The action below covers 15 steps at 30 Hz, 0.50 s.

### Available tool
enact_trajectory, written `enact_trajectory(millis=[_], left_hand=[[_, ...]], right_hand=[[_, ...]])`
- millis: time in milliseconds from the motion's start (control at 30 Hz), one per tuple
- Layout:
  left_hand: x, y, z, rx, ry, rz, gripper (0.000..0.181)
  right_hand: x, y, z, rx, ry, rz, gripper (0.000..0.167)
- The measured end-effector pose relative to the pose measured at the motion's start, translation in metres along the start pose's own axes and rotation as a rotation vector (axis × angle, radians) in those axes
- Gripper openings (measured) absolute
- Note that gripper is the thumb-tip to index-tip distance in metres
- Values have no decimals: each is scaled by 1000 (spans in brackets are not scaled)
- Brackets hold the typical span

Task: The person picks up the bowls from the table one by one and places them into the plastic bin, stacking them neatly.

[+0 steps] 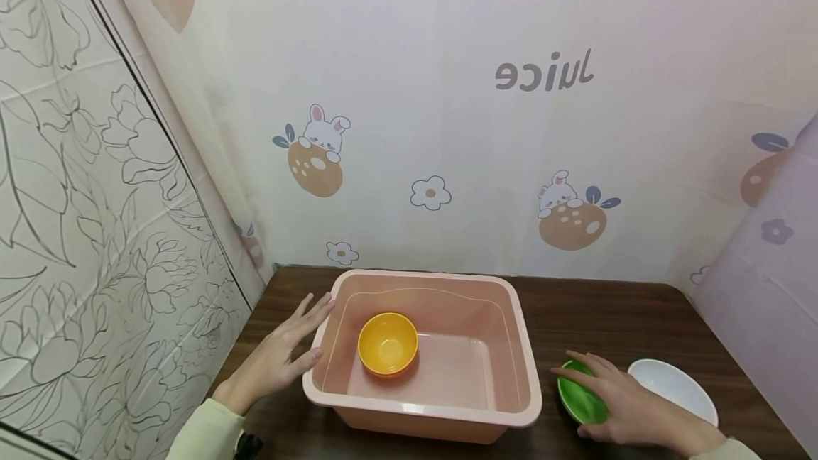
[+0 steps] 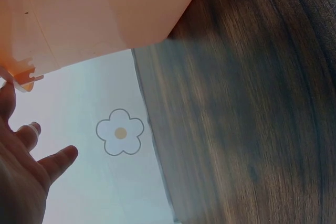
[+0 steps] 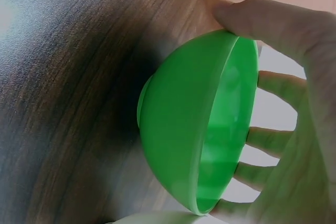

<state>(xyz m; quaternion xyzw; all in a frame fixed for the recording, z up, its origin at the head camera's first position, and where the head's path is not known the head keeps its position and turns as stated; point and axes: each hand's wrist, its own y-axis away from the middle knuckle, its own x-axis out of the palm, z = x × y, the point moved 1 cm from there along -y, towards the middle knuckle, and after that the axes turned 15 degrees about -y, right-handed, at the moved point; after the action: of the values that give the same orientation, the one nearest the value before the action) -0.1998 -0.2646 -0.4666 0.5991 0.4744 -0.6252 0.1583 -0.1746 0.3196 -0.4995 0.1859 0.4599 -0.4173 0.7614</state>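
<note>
In the head view, my right hand (image 1: 629, 403) reaches over a green bowl (image 1: 578, 396) to the right of the pink basin (image 1: 422, 414). The right wrist view shows the green bowl (image 3: 178, 119) with my thumb at one side of its rim and my fingers (image 3: 270, 140) along the far side, gripping it. My left hand (image 1: 275, 360) rests its fingertips at the basin's left rim, fingers spread and fairly straight. A yellow bowl (image 1: 388, 344) sits inside the basin, toward its left.
A white bowl (image 1: 674, 389) stands on the dark wooden table (image 1: 594, 318), right of the green bowl and partly behind my right hand. A patterned cloth (image 1: 409, 105) hangs behind the table, and a flower-patterned panel (image 1: 102, 233) stands at the left.
</note>
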Motion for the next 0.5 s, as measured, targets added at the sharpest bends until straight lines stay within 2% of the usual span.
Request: enact_trajectory(millis=[133,333,500], left_hand=[[1,0,1,6,0,-10,71],[0,1,0,3,9,-9,71],[-1,0,-1,-1,10,-3,72]], right_hand=[[-1,-1,1,40,9,15,82],[0,-2,4,20,46,-23,81],[-3,-5,3,25,58,-25,80]])
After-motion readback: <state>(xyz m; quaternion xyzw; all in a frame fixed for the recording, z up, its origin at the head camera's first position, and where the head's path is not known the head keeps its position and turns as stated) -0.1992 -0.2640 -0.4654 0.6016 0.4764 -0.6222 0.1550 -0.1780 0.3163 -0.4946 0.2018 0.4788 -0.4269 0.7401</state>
